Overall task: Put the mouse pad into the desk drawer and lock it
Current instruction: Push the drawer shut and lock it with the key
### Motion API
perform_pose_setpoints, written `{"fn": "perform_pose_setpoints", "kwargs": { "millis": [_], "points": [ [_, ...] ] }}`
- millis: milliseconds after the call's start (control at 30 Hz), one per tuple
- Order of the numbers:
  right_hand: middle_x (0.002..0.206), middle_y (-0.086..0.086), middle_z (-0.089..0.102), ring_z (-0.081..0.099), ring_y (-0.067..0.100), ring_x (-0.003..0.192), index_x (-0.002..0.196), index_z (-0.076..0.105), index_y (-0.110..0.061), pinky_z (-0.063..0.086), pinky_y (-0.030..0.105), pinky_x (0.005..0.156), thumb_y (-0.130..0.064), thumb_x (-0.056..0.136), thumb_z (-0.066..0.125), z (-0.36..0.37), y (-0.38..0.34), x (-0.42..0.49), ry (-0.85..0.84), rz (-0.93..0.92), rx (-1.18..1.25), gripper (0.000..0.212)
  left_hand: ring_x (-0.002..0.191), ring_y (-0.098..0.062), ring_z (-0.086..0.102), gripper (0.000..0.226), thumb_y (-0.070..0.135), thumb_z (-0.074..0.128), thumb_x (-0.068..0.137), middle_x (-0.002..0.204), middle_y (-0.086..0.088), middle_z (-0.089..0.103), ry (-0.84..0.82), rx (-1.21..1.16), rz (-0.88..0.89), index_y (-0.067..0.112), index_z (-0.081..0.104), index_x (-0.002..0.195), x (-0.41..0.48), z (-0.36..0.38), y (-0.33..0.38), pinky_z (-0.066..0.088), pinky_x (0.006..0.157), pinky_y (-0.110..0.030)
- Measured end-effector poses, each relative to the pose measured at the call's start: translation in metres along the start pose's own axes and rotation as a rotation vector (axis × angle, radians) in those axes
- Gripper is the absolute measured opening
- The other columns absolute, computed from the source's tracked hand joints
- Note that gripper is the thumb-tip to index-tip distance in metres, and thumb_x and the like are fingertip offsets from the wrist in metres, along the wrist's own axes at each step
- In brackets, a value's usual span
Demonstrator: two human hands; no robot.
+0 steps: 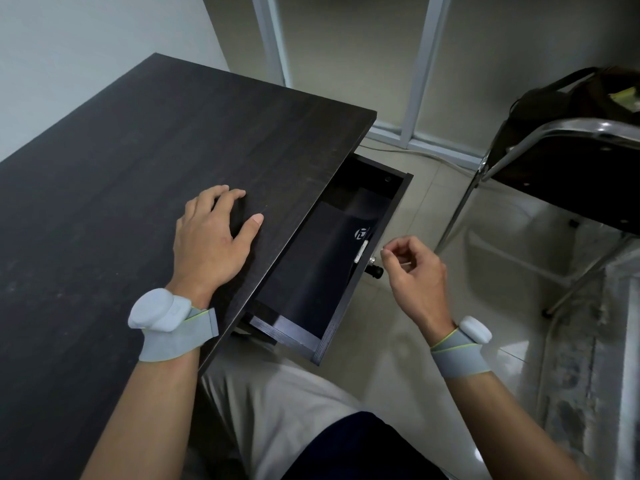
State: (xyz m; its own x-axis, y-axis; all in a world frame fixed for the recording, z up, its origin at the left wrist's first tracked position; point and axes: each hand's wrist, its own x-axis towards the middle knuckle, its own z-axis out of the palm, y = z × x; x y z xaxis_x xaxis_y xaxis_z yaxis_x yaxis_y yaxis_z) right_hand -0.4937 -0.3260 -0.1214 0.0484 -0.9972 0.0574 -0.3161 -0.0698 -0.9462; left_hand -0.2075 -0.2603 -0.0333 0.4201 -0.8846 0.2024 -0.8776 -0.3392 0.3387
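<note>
Mouse pad lies flat inside open drawer, at 3 o'clock of desk. Left hand flat on desk, fingers spread. Right hand w/ fingers curled loosely, empty, just beside drawer knob.

The desk overhangs the mouse pad (far edge hidden) in the drawer.

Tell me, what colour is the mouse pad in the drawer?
Black, with a small white logo near one corner. The mouse pad shows in the head view, lying in the open drawer.
</note>
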Motion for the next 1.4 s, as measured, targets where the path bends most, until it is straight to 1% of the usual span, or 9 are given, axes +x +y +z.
{"fn": "perform_pose_setpoints", "kwargs": {
  "millis": [100, 200, 267, 333, 600, 767, 967, 1200, 1400],
  "points": [
    [0.074, -0.007, 0.071, 0.062, 0.001, 0.063, 0.084, 0.068, -0.024, 0.052, 0.015, 0.064, -0.019, 0.092, 0.071, 0.006, 0.005, -0.01, -0.054, 0.027, 0.022, 0.01, 0.137, -0.029, 0.04, 0.051, 0.053, 0.055, 0.095, 0.148, 0.0, 0.048, -0.002, -0.001, -0.003, 0.027, 0.056, 0.139, 0.0, -0.001, 0.0, 0.033, 0.109, -0.05],
    [0.079, -0.001, 0.073, 0.071, 0.02, 0.072, 0.088, 0.068, -0.022, 0.062, 0.034, 0.073, -0.015, 0.093, 0.07, 0.01, 0.007, -0.017, -0.097, 0.057, 0.047, 0.009, 0.137, -0.028, 0.04, 0.051, 0.054, 0.054, 0.095, 0.148, 0.001, 0.047, -0.009, -0.002, -0.004, 0.028, 0.055, 0.139, 0.0, -0.002, 0.0, 0.033, 0.109, -0.05],
    [0.082, 0.003, 0.074, 0.073, 0.028, 0.077, 0.09, 0.068, -0.022, 0.063, 0.045, 0.078, -0.014, 0.093, 0.071, 0.011, 0.009, -0.02, -0.114, 0.074, 0.061, 0.009, 0.137, -0.028, 0.04, 0.051, 0.054, 0.054, 0.095, 0.148, 0.001, 0.047, -0.01, -0.003, -0.002, 0.028, 0.055, 0.14, 0.0, -0.001, 0.0, 0.033, 0.109, -0.05],
    [0.085, 0.006, 0.074, 0.074, 0.032, 0.079, 0.092, 0.067, -0.022, 0.063, 0.049, 0.08, -0.013, 0.093, 0.072, 0.012, 0.01, -0.022, -0.115, 0.073, 0.064, 0.01, 0.137, -0.028, 0.041, 0.052, 0.054, 0.054, 0.095, 0.148, 0.001, 0.047, -0.012, 0.0, -0.003, 0.028, 0.055, 0.14, 0.0, -0.001, 0.0, 0.034, 0.109, -0.05],
    [0.083, 0.006, 0.075, 0.075, 0.034, 0.079, 0.089, 0.07, -0.023, 0.064, 0.05, 0.082, -0.01, 0.09, 0.075, 0.015, 0.014, -0.02, -0.083, 0.114, 0.132, 0.014, 0.137, -0.029, 0.04, 0.052, 0.054, 0.053, 0.096, 0.149, 0.0, 0.047, -0.016, 0.01, 0.003, 0.026, 0.054, 0.141, -0.001, 0.0, 0.001, 0.034, 0.109, -0.051],
    [0.079, -0.006, 0.073, 0.076, 0.031, 0.079, 0.085, 0.07, -0.03, 0.064, 0.048, 0.082, -0.011, 0.09, 0.075, 0.016, 0.015, -0.019, -0.072, 0.126, 0.137, 0.02, 0.137, -0.028, 0.04, 0.052, 0.054, 0.053, 0.096, 0.149, 0.0, 0.047, -0.015, 0.009, 0.001, 0.027, 0.055, 0.14, 0.0, 0.0, 0.0, 0.033, 0.109, -0.05],
    [0.08, -0.009, 0.075, 0.077, 0.026, 0.079, 0.087, 0.072, -0.03, 0.065, 0.047, 0.083, -0.014, 0.09, 0.076, 0.02, 0.014, -0.017, -0.073, 0.115, 0.143, 0.016, 0.137, -0.028, 0.04, 0.051, 0.053, 0.054, 0.096, 0.148, 0.0, 0.048, -0.011, 0.008, 0.0, 0.027, 0.055, 0.14, 0.0, 0.0, 0.0, 0.033, 0.109, -0.049],
    [0.083, -0.004, 0.077, 0.076, 0.029, 0.08, 0.087, 0.072, -0.036, 0.064, 0.05, 0.082, -0.016, 0.089, 0.075, 0.032, 0.004, -0.009, -0.09, 0.076, 0.176, 0.02, 0.138, -0.026, 0.039, 0.052, 0.055, 0.053, 0.095, 0.149, 0.003, 0.046, -0.014, 0.0, -0.011, 0.029, 0.054, 0.14, 0.001, 0.0, -0.002, 0.033, 0.111, -0.048],
    [0.086, 0.001, 0.078, 0.076, 0.031, 0.08, 0.086, 0.07, -0.035, 0.063, 0.051, 0.084, -0.014, 0.09, 0.075, 0.049, -0.008, -0.003, -0.123, 0.053, 0.173, 0.022, 0.136, -0.027, 0.041, 0.051, 0.055, 0.053, 0.095, 0.148, 0.001, 0.048, -0.001, -0.006, -0.002, 0.028, 0.056, 0.138, 0.0, 0.002, -0.003, 0.034, 0.109, -0.049]
  ]
}}
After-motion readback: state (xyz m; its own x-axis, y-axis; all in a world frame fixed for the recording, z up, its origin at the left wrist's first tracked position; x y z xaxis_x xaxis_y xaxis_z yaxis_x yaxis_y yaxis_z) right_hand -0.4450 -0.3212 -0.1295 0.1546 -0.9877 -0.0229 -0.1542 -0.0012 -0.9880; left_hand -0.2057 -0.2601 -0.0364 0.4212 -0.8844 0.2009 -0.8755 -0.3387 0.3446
